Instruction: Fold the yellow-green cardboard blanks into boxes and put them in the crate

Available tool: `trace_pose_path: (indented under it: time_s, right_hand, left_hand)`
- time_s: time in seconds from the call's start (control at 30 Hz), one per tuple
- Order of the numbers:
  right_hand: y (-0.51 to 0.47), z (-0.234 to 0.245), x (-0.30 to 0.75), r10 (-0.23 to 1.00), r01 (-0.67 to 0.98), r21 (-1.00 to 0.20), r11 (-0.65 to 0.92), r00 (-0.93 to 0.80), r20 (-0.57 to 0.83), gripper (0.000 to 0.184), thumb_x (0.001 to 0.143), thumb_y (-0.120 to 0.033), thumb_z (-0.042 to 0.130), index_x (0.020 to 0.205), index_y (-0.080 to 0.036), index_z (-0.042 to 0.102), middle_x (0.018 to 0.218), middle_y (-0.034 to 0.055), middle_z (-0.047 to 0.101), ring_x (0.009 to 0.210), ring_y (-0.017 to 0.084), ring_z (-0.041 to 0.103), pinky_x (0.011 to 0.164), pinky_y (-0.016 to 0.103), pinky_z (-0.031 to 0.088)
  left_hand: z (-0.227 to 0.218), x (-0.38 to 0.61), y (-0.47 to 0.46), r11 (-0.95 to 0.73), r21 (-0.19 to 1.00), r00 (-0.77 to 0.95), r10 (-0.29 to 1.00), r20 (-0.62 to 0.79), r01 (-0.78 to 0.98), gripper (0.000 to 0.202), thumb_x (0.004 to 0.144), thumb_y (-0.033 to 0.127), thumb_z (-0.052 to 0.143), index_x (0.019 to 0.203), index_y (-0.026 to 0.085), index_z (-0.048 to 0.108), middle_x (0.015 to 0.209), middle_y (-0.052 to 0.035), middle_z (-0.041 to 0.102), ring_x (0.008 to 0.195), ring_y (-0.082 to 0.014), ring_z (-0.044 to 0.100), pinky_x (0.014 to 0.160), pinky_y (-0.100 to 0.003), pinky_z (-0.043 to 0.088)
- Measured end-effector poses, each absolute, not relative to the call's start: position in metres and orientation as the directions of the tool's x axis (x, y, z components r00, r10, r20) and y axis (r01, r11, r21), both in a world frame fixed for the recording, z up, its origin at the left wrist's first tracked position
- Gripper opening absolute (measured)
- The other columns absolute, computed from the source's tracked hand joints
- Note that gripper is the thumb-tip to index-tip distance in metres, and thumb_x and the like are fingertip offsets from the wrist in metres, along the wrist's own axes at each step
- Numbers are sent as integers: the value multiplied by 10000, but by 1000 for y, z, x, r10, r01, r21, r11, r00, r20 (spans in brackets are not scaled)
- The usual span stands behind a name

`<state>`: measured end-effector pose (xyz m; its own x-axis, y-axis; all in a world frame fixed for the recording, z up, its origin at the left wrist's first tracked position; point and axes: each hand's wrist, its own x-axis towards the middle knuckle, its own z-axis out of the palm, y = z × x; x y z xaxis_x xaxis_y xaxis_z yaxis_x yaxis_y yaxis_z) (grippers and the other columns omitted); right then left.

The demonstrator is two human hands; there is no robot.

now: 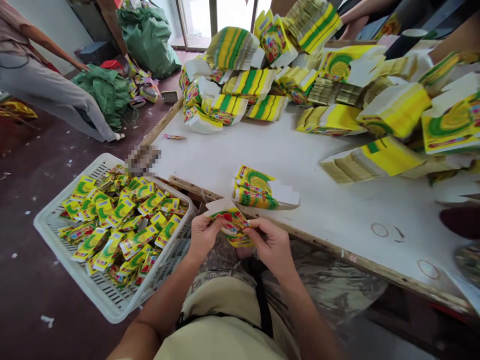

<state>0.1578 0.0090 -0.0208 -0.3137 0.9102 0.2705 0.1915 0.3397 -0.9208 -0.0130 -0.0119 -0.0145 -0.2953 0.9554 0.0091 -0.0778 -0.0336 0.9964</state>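
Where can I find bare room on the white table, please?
On the white table, one free patch lies between the small carton stack and the bundles beyond; another, right of that stack, reaches the wooden front edge. The far and far-right parts are crowded with bundles. Yellow packets fill the basket; the left hand and right hand hold a carton.

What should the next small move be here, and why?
Probably folding in the white flap on the yellow-green carton: it sticks out near the left hand, while the right hand pinches the carton's other side, which should help steady it.
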Motion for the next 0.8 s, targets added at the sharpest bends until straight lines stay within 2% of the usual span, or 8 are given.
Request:
trace_pose_path:
  time_s: [0.13,0.23,0.3,0.4,0.5,0.57,0.7,0.8]
  right_hand:
    - [14,-17,177,802,313,-750,583,-372,468,121,914,-160,589,972,-232,668,866,24,693,830,185,612,743,311,495]
    - [13,-12,183,701,445,-542,713,-442,559,168,923,-132,568,948,-256,678,893,11,716,902,205,587,925,407,429]
    - [7,-9,180,624,432,-450,782,-521,583,202,929,-114,552,942,-274,674,890,-16,725,942,202,589,1053,457,335]
    - [-2,-9,169,607,375,-477,795,-488,628,224,904,-144,600,1044,-312,652,1120,-8,696,1162,231,546,1159,509,211]
    - [-8,-16,160,819,289,-769,570,-127,559,575,846,-296,688,1373,-301,456,1493,82,422,1392,303,358,1156,556,249]
    - [-8,-21,156,956,55,-956,288,-71,284,724,841,-380,681,1464,-264,329,1526,117,374,1403,306,360,1122,528,346]
    - [-6,-33,153,849,-210,-917,-338,-488,-200,604,836,-510,656,1356,-248,498,1341,117,598,1221,304,573,983,471,511]
    - [-5,-41,151,858,-215,-916,-339,-471,-207,660,795,-580,678,1337,-235,531,1326,123,611,1204,309,588,989,464,511]
  left_hand:
    - [7,-46,-18,-5,998,-24,1000,3,-63,577,706,643,698,1068,196,736,1074,-120,733,1028,-302,671,937,-420,509]
    - [27,-62,-21,-65,996,234,971,50,54,1011,654,855,517,1435,216,449,1456,-149,485,1372,-346,413,1146,-482,314]
    - [32,-59,-22,-98,954,312,950,6,282,1097,591,810,643,1464,200,380,1508,-168,405,1401,-367,357,1163,-506,276]
    - [24,-37,-24,-79,830,293,951,-104,552,890,601,485,834,1360,207,459,1367,-148,548,1245,-342,529,1055,-486,421]
    - [7,-15,-29,-72,786,209,975,-74,614,631,709,296,739,1272,215,466,1211,-94,623,1075,-268,619,937,-409,504]
    - [-3,-8,-33,-159,769,218,976,26,619,695,713,275,722,1322,216,393,1261,-102,586,1110,-263,600,957,-401,494]
    - [-13,-5,-38,-358,707,319,927,194,610,718,721,233,686,1347,228,335,1272,-104,549,1156,-259,567,955,-393,491]
    - [-14,-7,-36,-330,710,312,936,162,622,527,729,238,668,1203,233,439,1152,-72,580,1064,-240,601,891,-364,506]
